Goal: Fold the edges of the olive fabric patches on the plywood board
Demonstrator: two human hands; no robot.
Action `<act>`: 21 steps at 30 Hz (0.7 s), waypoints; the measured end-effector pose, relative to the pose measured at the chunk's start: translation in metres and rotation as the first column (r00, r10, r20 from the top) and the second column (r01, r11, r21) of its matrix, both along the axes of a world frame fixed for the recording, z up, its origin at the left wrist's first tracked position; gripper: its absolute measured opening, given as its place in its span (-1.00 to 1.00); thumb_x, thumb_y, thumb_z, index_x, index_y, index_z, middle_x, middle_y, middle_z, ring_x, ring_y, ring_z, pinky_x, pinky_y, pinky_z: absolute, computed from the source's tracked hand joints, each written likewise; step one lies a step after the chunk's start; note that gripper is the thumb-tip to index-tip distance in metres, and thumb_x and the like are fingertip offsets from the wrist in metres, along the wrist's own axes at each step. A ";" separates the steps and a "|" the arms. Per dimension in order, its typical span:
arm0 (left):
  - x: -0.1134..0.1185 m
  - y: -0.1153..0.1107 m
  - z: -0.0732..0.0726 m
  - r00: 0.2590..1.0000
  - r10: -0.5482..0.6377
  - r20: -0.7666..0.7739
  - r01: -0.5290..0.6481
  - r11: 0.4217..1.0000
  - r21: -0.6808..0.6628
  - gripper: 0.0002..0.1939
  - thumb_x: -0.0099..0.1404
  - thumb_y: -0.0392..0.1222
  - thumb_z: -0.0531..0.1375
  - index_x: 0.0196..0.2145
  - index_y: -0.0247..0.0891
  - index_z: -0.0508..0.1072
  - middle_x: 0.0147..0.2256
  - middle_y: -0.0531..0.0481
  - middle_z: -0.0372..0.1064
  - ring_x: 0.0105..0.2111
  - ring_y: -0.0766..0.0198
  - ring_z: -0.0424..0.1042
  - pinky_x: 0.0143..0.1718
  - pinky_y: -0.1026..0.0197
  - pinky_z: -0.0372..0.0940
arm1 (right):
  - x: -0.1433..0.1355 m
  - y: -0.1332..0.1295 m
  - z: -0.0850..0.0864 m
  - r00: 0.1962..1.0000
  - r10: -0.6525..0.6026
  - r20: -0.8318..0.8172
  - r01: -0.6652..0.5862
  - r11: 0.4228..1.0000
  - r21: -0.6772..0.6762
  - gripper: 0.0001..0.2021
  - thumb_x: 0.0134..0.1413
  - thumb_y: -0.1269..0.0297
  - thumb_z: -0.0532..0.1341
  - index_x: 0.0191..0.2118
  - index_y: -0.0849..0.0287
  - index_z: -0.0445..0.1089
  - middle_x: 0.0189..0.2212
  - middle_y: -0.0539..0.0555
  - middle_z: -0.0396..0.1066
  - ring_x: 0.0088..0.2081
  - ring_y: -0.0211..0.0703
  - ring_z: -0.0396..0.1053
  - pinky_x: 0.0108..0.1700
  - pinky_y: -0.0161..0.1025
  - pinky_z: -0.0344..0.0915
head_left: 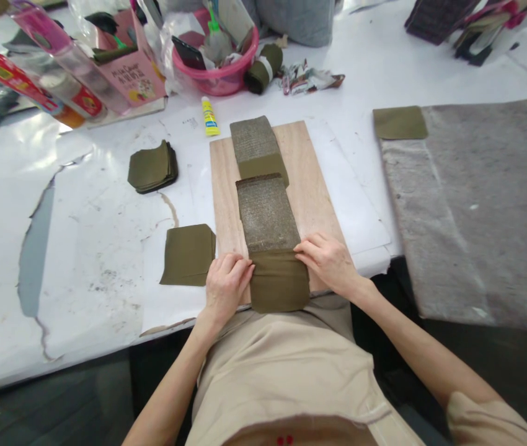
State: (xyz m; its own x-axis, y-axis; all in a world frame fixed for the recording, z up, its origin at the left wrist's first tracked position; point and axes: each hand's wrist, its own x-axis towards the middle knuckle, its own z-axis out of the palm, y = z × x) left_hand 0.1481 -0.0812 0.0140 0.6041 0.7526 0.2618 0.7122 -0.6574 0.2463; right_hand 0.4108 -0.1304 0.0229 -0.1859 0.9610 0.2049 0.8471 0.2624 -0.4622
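Note:
A piece of olive fabric [279, 285] lies across the near end of a wooden board [317, 186], its lower edge hanging over my lap. My left hand [230, 280] pinches its upper left corner, and my right hand [327, 259] pinches the upper right corner. Directly above that edge is a grey-speckled, rough-faced piece [268, 214], which the fabric meets or overlaps. Farther up the board rests a second speckled piece [254, 139] with a plain olive band. Left of my left hand sits a small stack of olive fabric pieces [186, 255].
Another olive stack [152, 166] lies farther left, near a yellow tube [209, 116]. Along the back stand a pink basket [219, 80], a pink box [131, 77], bottles and a rolled olive strip [263, 67]. A grey padded board [482, 204] fills the right side. The table's white covering is torn [38, 248] at left.

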 end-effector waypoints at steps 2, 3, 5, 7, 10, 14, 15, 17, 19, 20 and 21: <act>0.000 0.001 -0.001 1.000 -0.004 0.001 0.004 1.000 -0.006 -0.87 0.39 -0.20 0.12 -0.25 -0.23 0.45 -0.25 -0.07 0.40 -0.20 0.16 0.33 -0.15 0.13 0.22 | -0.007 0.006 0.001 0.997 0.037 0.060 -0.036 0.999 -0.022 -0.93 0.22 0.33 0.21 -0.23 0.18 0.43 -0.26 0.09 0.43 -0.14 -0.08 0.31 -0.09 -0.17 0.26; 0.000 0.001 -0.001 1.000 -0.007 0.003 0.007 1.000 -0.012 -0.87 0.39 -0.20 0.11 -0.25 -0.23 0.45 -0.25 -0.07 0.40 -0.19 0.16 0.32 -0.14 0.12 0.22 | -0.010 0.008 0.001 0.995 0.047 0.083 -0.044 0.998 -0.033 -0.94 0.21 0.33 0.23 -0.24 0.18 0.42 -0.26 0.09 0.42 -0.14 -0.08 0.31 -0.10 -0.17 0.25; 0.000 0.001 -0.002 1.000 -0.009 0.009 0.010 1.000 -0.028 -0.87 0.40 -0.20 0.10 -0.25 -0.22 0.44 -0.25 -0.07 0.40 -0.17 0.16 0.33 -0.12 0.12 0.23 | -0.014 0.013 0.002 0.992 0.051 0.116 -0.044 0.997 -0.060 -0.95 0.18 0.32 0.26 -0.26 0.18 0.41 -0.27 0.09 0.42 -0.16 -0.08 0.30 -0.13 -0.18 0.23; 0.000 0.001 -0.003 1.000 -0.011 0.012 0.011 0.999 -0.037 -0.86 0.40 -0.20 0.10 -0.25 -0.23 0.44 -0.25 -0.07 0.39 -0.16 0.16 0.33 -0.10 0.11 0.23 | -0.016 0.017 0.004 0.991 0.045 0.129 -0.032 0.995 -0.098 -0.93 0.15 0.33 0.29 -0.30 0.17 0.40 -0.30 0.08 0.41 -0.19 -0.09 0.30 -0.16 -0.20 0.21; 0.000 0.000 -0.004 1.000 -0.011 0.017 0.011 0.999 -0.035 -0.86 0.40 -0.20 0.09 -0.26 -0.23 0.43 -0.26 -0.07 0.39 -0.17 0.15 0.33 -0.11 0.11 0.24 | -0.017 0.022 0.007 0.994 0.045 0.095 -0.028 0.984 -0.175 -0.91 0.11 0.38 0.31 -0.34 0.17 0.37 -0.36 0.03 0.40 -0.26 -0.14 0.29 -0.21 -0.23 0.19; 0.000 0.000 -0.005 1.000 -0.010 0.030 0.011 1.000 -0.028 -0.87 0.40 -0.20 0.09 -0.26 -0.22 0.42 -0.27 -0.07 0.39 -0.18 0.15 0.33 -0.11 0.11 0.24 | -0.016 0.025 0.012 0.996 0.054 0.066 -0.039 0.976 -0.216 -0.86 0.10 0.42 0.30 -0.41 0.16 0.33 -0.41 0.00 0.35 -0.31 -0.18 0.26 -0.26 -0.26 0.15; 0.000 0.001 -0.004 0.999 -0.010 0.032 0.011 1.000 -0.029 -0.87 0.40 -0.20 0.09 -0.26 -0.22 0.42 -0.27 -0.06 0.38 -0.18 0.15 0.33 -0.11 0.11 0.24 | -0.016 0.025 0.013 0.996 0.057 0.073 -0.041 0.977 -0.207 -0.84 0.11 0.42 0.29 -0.43 0.16 0.32 -0.40 0.00 0.35 -0.30 -0.18 0.26 -0.26 -0.26 0.15; 0.000 0.001 -0.004 0.999 -0.007 0.037 0.008 0.999 -0.035 -0.88 0.40 -0.20 0.09 -0.26 -0.22 0.41 -0.27 -0.06 0.38 -0.18 0.15 0.33 -0.11 0.11 0.24 | -0.016 0.024 0.015 0.995 0.061 0.079 -0.046 0.981 -0.187 -0.84 0.12 0.44 0.28 -0.43 0.16 0.31 -0.39 0.01 0.35 -0.28 -0.17 0.26 -0.25 -0.26 0.15; 0.000 0.002 -0.004 0.999 -0.003 0.044 0.005 0.999 -0.043 -0.88 0.40 -0.20 0.09 -0.27 -0.23 0.40 -0.27 -0.06 0.39 -0.18 0.16 0.33 -0.11 0.12 0.25 | -0.017 0.023 0.016 0.997 0.055 0.054 -0.043 0.981 -0.191 -0.87 0.13 0.44 0.26 -0.40 0.16 0.32 -0.38 0.01 0.36 -0.28 -0.18 0.27 -0.24 -0.27 0.16; 0.001 0.002 -0.004 0.999 -0.001 0.048 0.003 0.999 -0.046 -0.88 0.40 -0.20 0.10 -0.28 -0.23 0.39 -0.27 -0.06 0.39 -0.19 0.16 0.33 -0.11 0.12 0.25 | -0.018 0.023 0.015 0.998 0.046 0.032 -0.039 0.979 -0.202 -0.89 0.14 0.44 0.25 -0.37 0.16 0.33 -0.38 0.01 0.38 -0.29 -0.18 0.29 -0.25 -0.27 0.17; 0.001 0.002 -0.004 0.999 0.000 0.049 0.002 0.999 -0.049 -0.88 0.40 -0.20 0.10 -0.29 -0.23 0.39 -0.27 -0.06 0.39 -0.19 0.16 0.33 -0.11 0.12 0.25 | -0.019 0.023 0.015 0.999 0.039 0.007 -0.037 0.975 -0.217 -0.92 0.15 0.42 0.25 -0.35 0.16 0.35 -0.38 0.00 0.40 -0.30 -0.19 0.30 -0.25 -0.27 0.17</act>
State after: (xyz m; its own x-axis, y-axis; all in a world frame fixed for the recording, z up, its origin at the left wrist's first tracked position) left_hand 0.1490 -0.0791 0.0102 0.5922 0.7646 0.2542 0.6976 -0.6444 0.3131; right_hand 0.3915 -0.1075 0.0378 -0.2243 0.9745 -0.0098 0.8440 0.1893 -0.5019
